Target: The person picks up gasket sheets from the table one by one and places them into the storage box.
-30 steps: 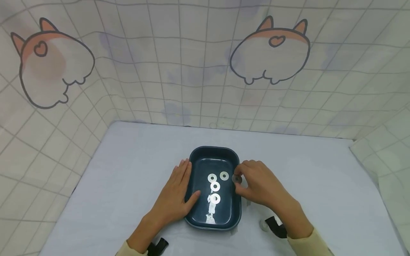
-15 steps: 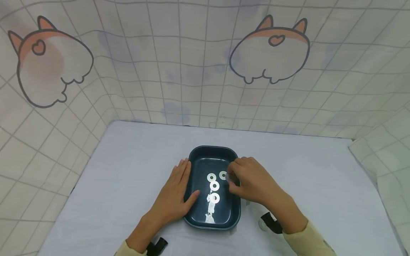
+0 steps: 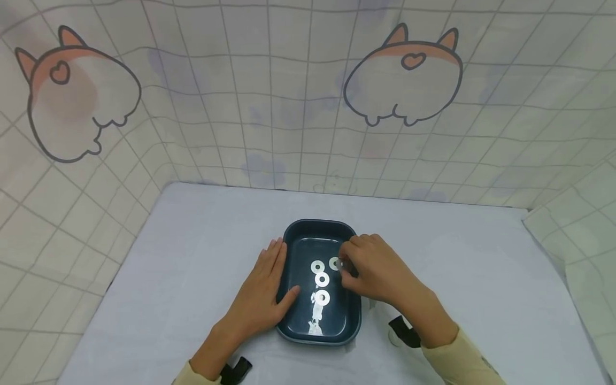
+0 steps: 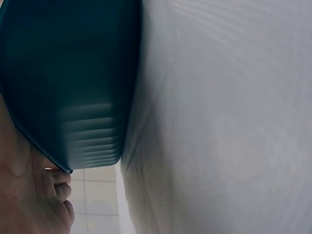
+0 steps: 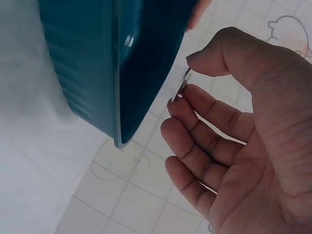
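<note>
A dark blue-green rectangular tray (image 3: 339, 326) with rounded corners stands on the white table. Several flat metal washers lie inside it: one washer (image 3: 322, 298) nearer the front, another (image 3: 313, 267) further back, and one (image 3: 332, 262) partly behind the right fingers. My left hand (image 3: 260, 294) rests along the tray's left rim, fingers straight, thumb over the inner edge. Over the tray's right side, my right hand (image 3: 377, 270) pinches a washer between thumb and fingertips. The right wrist view shows this held washer (image 5: 181, 85) edge-on, with the tray wall (image 5: 83, 63) beside it.
A small round translucent piece (image 3: 394, 338) lies on the table (image 3: 481, 278) by the right wrist. Black straps (image 3: 236, 371) hang at both wrists. Behind the table rises a tile-patterned curtain (image 3: 269, 107) with cartoon animal prints.
My right hand has moved left from the tray's right rim to over its inside, carrying the pinched washer close to the one at the back right. The left hand stays put.
</note>
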A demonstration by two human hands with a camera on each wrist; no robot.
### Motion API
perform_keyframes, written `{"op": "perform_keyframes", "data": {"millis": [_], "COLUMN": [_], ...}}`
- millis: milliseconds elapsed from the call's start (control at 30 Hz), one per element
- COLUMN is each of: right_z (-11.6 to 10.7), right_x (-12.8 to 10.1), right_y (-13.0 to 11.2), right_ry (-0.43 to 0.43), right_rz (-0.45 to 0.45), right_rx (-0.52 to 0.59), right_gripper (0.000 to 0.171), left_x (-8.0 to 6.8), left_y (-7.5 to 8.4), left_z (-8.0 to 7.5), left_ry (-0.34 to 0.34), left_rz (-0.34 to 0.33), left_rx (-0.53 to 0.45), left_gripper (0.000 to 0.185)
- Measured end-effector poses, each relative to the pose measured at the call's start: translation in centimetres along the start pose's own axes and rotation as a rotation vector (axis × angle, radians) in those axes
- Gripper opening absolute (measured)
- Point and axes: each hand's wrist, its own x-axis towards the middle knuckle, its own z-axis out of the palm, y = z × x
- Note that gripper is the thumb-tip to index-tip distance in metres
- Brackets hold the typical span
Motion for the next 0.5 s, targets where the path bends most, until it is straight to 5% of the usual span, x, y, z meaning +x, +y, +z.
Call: {"op": "perform_keyframes", "data": {"millis": [500], "right_z": [-0.15], "right_x": [0.2], "right_y": [-0.11], "right_ry": [-0.029], "right_rz": [0.012], "right_rx": [0.004], "right_gripper": [0.02], "left_x": [-0.03], "left_y": [-0.01], "left_z": [-0.14], "left_ry": [0.005], "left_rz": [0.003], "left_rx": [-0.003], "left_gripper": [0.092]}}
